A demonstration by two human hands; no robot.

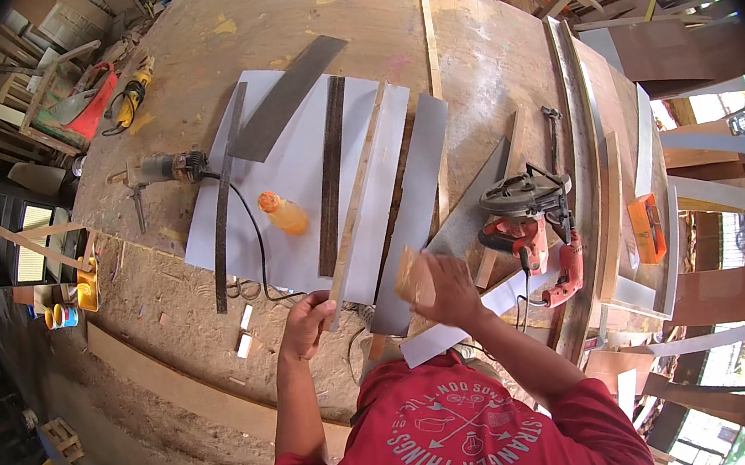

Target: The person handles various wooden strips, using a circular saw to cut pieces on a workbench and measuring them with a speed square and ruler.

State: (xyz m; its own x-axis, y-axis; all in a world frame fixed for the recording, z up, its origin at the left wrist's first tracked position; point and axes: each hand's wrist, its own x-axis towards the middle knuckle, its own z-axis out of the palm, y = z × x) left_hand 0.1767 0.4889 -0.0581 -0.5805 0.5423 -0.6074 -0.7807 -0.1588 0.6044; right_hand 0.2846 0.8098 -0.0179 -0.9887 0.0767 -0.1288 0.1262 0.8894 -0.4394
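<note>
Wooden strip, near end in left hand

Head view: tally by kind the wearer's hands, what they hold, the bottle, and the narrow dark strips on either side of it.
Left hand, right hand: 2
Pale strip: 1
Tan block: 1
Bottle: 1
Dark strips: 2
Total: 7

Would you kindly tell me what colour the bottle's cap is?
The cap is orange; it shows in the head view, the only one.
</note>
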